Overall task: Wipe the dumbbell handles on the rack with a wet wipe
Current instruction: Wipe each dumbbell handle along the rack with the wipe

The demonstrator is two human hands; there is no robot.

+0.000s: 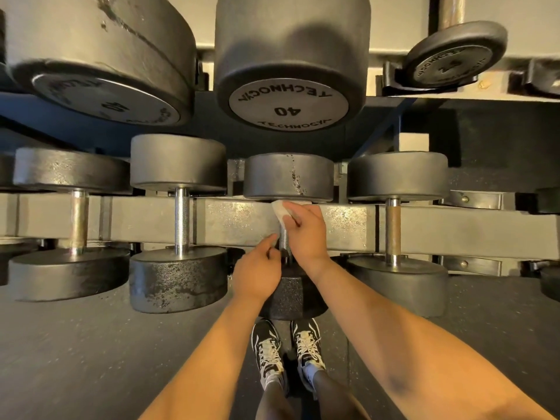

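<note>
**On the lower rack: wipe at the far end of a handle**

Low on the rack [236, 221], in the middle of the bottom row, a dumbbell [292, 298] lies across the grey beam with its handle [284, 239] pointing away from the person. The right hand [306, 234] is curled round the far end of that handle, just below the far head [288, 177]. A white wipe [280, 210] is bunched between its fingers and the bar, and the wipe's edge sticks out to the left of the knuckles, up against the head.

The left hand [257, 271] sits nearer, beside the handle. Its index finger stretches toward the bar and its other fingers are curled in. Whether it touches or pinches the metal cannot be told. A short stretch of knurled steel shows between the two hands.

Other dumbbells [181, 219] lie parallel on either side. Above them sit 40 dumbbells [288, 107]. Black-and-white shoes [268, 350] stand on the dark floor [91, 344], just behind the near head.
</note>
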